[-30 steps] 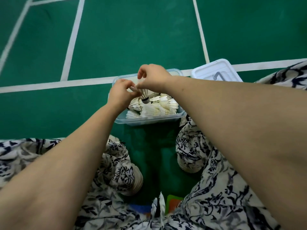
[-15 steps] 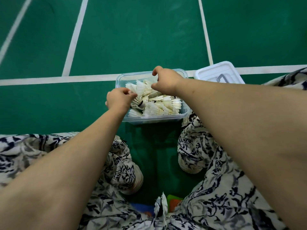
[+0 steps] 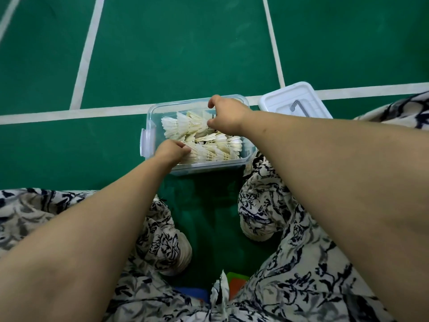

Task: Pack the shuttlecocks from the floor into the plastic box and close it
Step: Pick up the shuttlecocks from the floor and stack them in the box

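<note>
Showing my hands in the open plastic box [image 3: 148, 126] on the court floor [image 3: 185, 54]: left hand [image 3: 171, 151] curled round the near shuttlecocks [image 3: 222, 147], right hand [image 3: 228, 115] curled over the far ones, grip indiscernible; lid [image 3: 283, 98] alongside.

White shuttlecocks [image 3: 202, 140], clear box [image 3: 149, 126], green floor [image 3: 185, 54], black-patterned cloth [image 3: 301, 263].

Green court floor [image 3: 185, 54] with white lines [image 3: 88, 54] crossing. Black-and-white floral trousers [image 3: 301, 263] fill the bottom edge, two pale shoes [image 3: 183, 254] between the knees. Orange patch [image 3: 236, 281] and blue patch [image 3: 195, 293] at bottom centre, unclear what.
</note>
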The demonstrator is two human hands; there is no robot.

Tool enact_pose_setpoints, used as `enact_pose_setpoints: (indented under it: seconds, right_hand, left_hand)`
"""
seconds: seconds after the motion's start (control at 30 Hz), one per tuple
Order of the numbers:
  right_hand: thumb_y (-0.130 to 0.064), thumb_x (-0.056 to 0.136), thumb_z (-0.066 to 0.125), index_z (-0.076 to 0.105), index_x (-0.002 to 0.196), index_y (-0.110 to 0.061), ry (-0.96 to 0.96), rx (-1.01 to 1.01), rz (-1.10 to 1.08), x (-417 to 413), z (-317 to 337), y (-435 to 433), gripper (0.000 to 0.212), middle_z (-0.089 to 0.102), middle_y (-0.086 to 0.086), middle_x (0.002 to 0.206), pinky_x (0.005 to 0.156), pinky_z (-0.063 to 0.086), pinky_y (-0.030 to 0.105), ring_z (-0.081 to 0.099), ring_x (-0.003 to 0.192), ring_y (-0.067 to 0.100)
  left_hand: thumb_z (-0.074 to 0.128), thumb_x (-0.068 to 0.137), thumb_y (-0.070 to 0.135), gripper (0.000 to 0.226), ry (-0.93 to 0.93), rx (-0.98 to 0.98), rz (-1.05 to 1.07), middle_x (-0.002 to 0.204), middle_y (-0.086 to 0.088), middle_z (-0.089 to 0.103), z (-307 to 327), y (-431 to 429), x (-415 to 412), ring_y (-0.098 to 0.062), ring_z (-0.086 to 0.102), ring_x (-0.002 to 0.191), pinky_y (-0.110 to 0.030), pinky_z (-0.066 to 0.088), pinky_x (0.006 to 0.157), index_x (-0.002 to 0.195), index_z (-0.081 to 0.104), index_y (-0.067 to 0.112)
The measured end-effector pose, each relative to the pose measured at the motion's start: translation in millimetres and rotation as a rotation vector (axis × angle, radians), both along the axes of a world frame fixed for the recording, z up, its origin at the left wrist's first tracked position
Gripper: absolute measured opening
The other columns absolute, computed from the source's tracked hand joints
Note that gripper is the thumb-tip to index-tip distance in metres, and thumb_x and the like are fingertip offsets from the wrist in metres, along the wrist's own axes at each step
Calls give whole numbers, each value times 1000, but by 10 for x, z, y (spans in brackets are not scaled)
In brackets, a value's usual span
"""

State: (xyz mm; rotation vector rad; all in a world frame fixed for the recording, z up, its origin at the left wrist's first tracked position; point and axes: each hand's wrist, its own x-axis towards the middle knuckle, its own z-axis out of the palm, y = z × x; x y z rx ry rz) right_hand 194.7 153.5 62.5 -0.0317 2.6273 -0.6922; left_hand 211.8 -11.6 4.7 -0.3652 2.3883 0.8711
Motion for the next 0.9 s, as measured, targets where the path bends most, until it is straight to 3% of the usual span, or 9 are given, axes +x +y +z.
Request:
enact_pose_setpoints:
  seconds: [0.17, 0.27, 0.4, 0.47, 0.57, 0.7, 0.9]
  right_hand:
    - [-20, 91, 49, 35, 136, -14, -27, -6, -7, 14, -16, 73, 47, 57, 7, 104, 67, 41, 30, 56, 85, 25]
    - [-22, 91, 49, 35, 137, -14, -40, 8, -7, 6, -41, 102, 48, 59, 10, 111, 69, 42, 30, 56, 87, 25]
    - [-23, 91, 49, 37, 135, -15, -33, 17, -2, -1, -32, 83, 46, 60, 10, 117, 70, 43, 30, 56, 87, 24]
    - [-23, 91, 49, 39, 134, -15, -28, 28, 18, 4, -10, 50, 45, 59, 9, 119, 71, 41, 29, 53, 88, 23]
    - [-23, 92, 49, 43, 131, -13, -24, 22, 46, 7, 12, -22, 41, 58, 9, 122, 73, 39, 28, 51, 91, 22]
    - [-24, 93, 49, 49, 129, -11, 24, 15, 59, -30, 99, -146, 38, 57, 11, 126, 80, 40, 27, 54, 111, 26]
    - [-26, 94, 49, 55, 122, -10, 123, 1, 11, -324, 188, -145, 34, 58, 13, 127, 89, 41, 29, 53, 117, 28]
  left_hand:
    - [61, 87, 22, 31, -70, -115, -141, 111, -19, 64, -15, 23, -52, -24, 55, 88, -34, 46, 83, 108, 63, -1]
    - [62, 85, 39, 43, -72, -199, -224, 109, -17, 65, -16, 26, -53, -29, 59, 97, -34, 46, 86, 104, 65, 0]
    - [52, 84, 56, 52, -24, -332, -328, 101, -12, 66, 123, 27, -140, -28, 58, 92, -30, 42, 76, 94, 66, 7]
    - [50, 87, 54, 47, 23, -390, -384, 94, -9, 67, 225, 58, -186, -27, 59, 93, -28, 41, 73, 90, 66, 10]
    - [51, 89, 43, 40, 145, -432, -403, 99, -9, 68, 378, 131, -242, -26, 59, 93, -29, 42, 72, 101, 67, 9]
    - [49, 88, 27, 29, 338, -397, -389, 102, -13, 68, 518, 185, -307, -30, 59, 98, -32, 45, 79, 101, 68, 8]
    - [48, 88, 29, 28, 472, -373, -433, 111, -9, 66, 669, 208, -541, -29, 57, 106, -33, 46, 84, 109, 63, 20]
